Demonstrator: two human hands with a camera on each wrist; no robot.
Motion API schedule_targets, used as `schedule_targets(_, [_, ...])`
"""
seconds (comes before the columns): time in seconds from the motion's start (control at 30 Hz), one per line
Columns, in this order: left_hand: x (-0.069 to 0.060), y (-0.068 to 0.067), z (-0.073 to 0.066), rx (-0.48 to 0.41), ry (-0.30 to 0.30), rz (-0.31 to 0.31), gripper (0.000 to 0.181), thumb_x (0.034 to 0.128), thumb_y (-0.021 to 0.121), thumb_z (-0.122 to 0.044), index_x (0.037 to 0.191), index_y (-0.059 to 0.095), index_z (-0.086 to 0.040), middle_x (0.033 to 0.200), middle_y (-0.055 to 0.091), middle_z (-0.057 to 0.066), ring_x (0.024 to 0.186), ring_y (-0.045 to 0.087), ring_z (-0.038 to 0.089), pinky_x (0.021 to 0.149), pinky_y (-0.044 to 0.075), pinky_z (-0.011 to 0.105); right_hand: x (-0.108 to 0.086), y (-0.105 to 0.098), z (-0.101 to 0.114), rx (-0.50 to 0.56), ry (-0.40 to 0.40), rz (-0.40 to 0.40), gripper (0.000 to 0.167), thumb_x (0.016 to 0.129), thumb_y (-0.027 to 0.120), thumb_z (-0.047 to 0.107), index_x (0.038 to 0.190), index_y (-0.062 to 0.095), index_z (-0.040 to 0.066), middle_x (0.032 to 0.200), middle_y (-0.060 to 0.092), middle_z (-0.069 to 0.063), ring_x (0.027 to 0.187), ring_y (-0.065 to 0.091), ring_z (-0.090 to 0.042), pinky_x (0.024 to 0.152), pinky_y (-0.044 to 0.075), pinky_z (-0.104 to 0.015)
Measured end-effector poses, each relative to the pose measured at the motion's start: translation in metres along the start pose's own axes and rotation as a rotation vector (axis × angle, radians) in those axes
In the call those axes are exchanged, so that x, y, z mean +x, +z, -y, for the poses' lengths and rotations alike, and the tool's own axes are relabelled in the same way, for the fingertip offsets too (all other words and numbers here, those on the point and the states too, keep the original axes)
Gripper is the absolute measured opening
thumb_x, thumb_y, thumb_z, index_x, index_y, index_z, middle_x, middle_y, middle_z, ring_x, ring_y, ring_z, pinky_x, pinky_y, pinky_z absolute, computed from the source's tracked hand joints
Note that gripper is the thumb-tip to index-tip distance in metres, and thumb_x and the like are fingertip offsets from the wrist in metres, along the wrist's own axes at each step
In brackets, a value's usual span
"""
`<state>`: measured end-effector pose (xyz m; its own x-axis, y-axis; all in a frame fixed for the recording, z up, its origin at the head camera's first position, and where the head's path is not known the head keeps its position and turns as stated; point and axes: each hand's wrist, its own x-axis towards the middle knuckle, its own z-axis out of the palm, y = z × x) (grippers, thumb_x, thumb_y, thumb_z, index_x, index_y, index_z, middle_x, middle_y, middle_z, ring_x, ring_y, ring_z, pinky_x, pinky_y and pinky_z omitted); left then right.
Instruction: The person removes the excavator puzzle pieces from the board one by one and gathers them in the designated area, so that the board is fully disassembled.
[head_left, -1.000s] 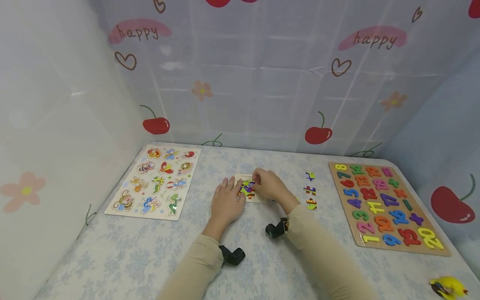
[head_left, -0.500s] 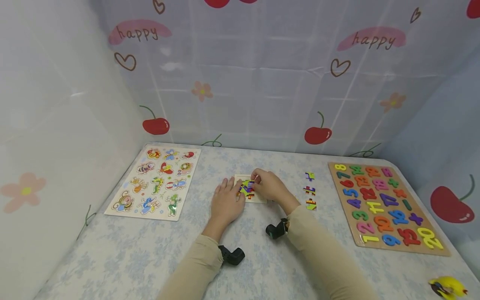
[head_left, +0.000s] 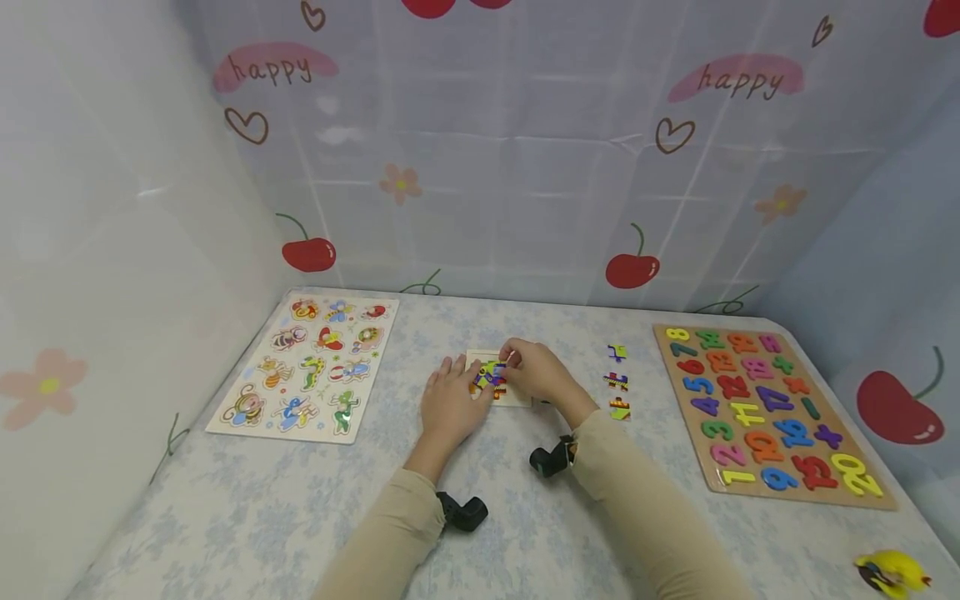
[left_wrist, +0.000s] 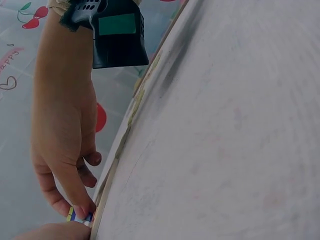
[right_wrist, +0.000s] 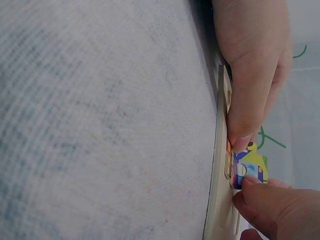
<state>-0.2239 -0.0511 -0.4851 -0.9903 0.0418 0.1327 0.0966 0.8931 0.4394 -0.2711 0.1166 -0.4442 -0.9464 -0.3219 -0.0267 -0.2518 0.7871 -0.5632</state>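
Jigsaw (head_left: 487, 377) seemingly part-built, three loose pieces (head_left: 617, 382) left in view, right hand (head_left: 536, 372) pinching a tilted piece (right_wrist: 253, 167), left hand (head_left: 450, 403) straight-fingered at the tray (head_left: 517, 400)

The right hand (left_wrist: 65, 135) is pinching a piece (left_wrist: 75, 216) at the board (left_wrist: 100, 207); the left hand (left_wrist: 55, 232) is showing just left, the wall (left_wrist: 17, 120) rising on the far side.

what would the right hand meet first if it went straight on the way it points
Probably the colorful puzzle pieces at its fingers, then the left hand; depth is unclear.
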Motion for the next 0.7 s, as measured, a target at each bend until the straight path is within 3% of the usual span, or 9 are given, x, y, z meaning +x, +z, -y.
schedule_targets(0.4, [0.0, -0.001, 0.0, -0.023, 0.01, -0.03, 0.058, 0.094, 0.057, -0.049, 0.144, 0.055, -0.02, 0.155, 0.045, 0.009, 0.149, 0.032, 0.032, 0.122, 0.026, 0.052, 0.001, -0.01, -0.008, 0.096, -0.007, -0.026, 0.011, 0.095, 0.069, 0.024, 0.104, 0.064, 0.02, 0.1, 0.068, -0.003, 0.08, 0.059, -0.017, 0.065, 0.048, -0.03])
schedule_targets(0.57, [0.0, 0.001, 0.001, -0.006, 0.009, -0.019, 0.059, 0.0947, 0.055, -0.051, 0.145, 0.054, -0.021, 0.156, 0.043, 0.008, 0.15, 0.031, 0.031, 0.123, 0.025, 0.05, -0.001, -0.026, -0.017, 0.099, 0.061, -0.016, 0.015, 0.096, 0.067, 0.024, 0.11, 0.064, 0.019, 0.104, 0.066, -0.005, 0.084, 0.059, -0.021, 0.067, 0.051, -0.031])
schedule_targets(0.7, [-0.001, 0.002, 0.002, -0.001, 0.011, -0.016, 0.059, 0.0954, 0.053, -0.052, 0.147, 0.052, -0.022, 0.157, 0.041, 0.007, 0.151, 0.029, 0.03, 0.123, 0.024, 0.05, -0.001, -0.04, -0.032, 0.077, 0.144, -0.041, 0.019, 0.097, 0.065, 0.024, 0.115, 0.064, 0.018, 0.109, 0.065, -0.007, 0.093, 0.059, -0.024, 0.075, 0.052, -0.034])
